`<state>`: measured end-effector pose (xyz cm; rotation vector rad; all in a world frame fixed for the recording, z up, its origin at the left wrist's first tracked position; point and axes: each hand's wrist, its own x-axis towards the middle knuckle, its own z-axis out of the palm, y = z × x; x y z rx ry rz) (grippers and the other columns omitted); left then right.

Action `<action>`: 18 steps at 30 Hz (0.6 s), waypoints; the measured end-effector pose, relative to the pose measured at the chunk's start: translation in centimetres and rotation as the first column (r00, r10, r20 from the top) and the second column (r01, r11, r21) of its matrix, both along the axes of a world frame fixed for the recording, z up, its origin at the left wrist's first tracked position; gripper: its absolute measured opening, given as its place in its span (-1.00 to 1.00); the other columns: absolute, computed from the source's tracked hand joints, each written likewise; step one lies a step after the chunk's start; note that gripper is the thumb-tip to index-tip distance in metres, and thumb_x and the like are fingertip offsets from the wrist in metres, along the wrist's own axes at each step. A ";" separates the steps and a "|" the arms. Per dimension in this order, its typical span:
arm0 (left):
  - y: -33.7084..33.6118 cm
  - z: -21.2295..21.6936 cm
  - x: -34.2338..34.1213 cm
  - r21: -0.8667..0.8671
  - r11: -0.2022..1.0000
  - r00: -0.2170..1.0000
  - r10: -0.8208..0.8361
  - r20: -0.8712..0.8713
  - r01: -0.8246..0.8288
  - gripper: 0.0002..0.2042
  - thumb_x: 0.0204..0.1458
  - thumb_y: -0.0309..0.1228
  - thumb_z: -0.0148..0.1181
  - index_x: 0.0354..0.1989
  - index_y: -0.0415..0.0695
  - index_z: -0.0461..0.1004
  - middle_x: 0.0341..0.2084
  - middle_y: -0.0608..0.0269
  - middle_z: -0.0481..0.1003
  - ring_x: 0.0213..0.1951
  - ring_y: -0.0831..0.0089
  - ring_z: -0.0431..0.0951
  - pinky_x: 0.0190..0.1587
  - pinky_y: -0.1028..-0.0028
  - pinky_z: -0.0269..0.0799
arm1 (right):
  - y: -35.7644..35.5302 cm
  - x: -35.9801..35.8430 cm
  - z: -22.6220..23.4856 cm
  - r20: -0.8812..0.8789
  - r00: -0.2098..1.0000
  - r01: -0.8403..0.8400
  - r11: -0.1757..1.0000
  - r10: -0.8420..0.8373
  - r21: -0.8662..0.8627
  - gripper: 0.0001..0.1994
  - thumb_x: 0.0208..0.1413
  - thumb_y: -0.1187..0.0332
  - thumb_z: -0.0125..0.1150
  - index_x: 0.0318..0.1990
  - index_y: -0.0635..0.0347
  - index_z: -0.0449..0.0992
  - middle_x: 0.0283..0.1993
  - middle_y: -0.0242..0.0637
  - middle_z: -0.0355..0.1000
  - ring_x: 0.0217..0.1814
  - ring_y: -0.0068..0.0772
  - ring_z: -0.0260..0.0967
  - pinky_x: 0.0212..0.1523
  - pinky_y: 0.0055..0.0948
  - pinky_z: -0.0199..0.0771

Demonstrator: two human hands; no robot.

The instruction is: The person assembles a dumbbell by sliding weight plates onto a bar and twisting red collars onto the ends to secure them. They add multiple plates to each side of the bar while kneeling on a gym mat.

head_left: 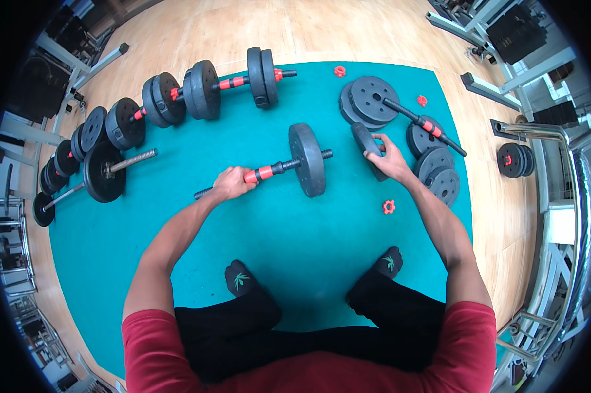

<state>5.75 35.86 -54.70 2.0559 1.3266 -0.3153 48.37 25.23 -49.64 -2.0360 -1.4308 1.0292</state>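
Note:
My left hand [230, 183] is closed round the black and red dumbbell bar [261, 173], near its left end. One dark grey weight plate [306, 160] sits on that bar towards its right end, and the threaded tip [327, 154] pokes out past it. To the right, my right hand [388, 158] grips a loose weight plate [369, 152], held on edge and apart from the bar's tip. A red star-shaped collar nut [389, 207] lies on the green mat [197, 262] just below my right hand.
Assembled dumbbells [202, 89] line the mat's far left, beside a small barbell [105, 171]. Stacked plates [373, 98] and a second bar [426, 126] lie at the right, with more red nuts [340, 71] beyond. Metal gym frames [505, 92] flank the wooden floor [243, 33].

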 end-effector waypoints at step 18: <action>-0.9 0.6 1.7 -0.027 0.999 0.999 0.044 -0.024 -0.045 -0.73 -0.13 -0.22 0.27 -0.20 0.06 0.57 -0.32 0.09 0.60 -0.17 0.08 0.59 -0.10 0.10 0.48 | 1.5 -6.6 0.9 0.091 0.993 -0.102 0.952 0.079 0.290 -0.47 0.22 0.29 0.06 0.31 0.21 0.16 -0.13 0.16 0.49 -0.09 -0.02 0.53 -0.04 -0.18 0.42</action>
